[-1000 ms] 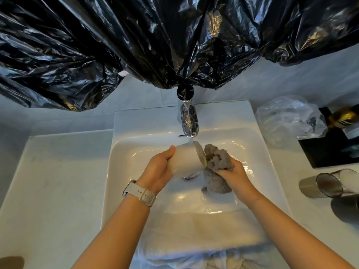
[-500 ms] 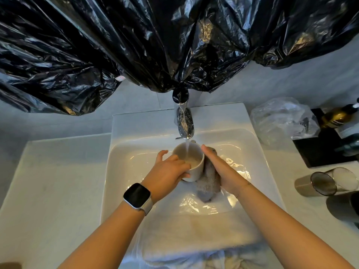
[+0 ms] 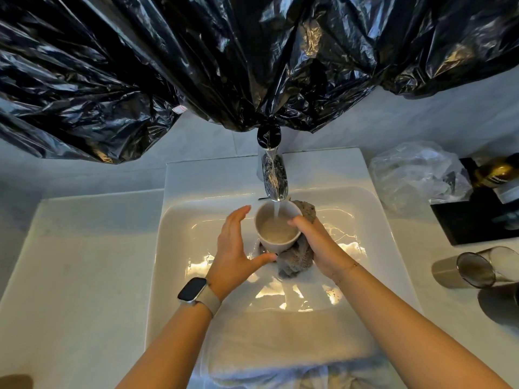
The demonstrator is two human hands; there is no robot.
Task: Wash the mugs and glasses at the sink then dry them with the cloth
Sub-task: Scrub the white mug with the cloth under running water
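Head view, white mug (image 3: 278, 228) held upright under running tap (image 3: 273, 178) by right hand (image 3: 317, 242) fingers with grey cloth (image 3: 297, 256), left hand (image 3: 233, 248) fingers spread beside it.

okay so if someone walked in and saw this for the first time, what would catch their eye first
Probably the crumpled black plastic sheeting hanging across the whole top of the view, over the wall behind the sink. Next, the white mug in the middle, filling under the running tap, with the right hand holding it together with a grey cloth and the left hand open beside it.
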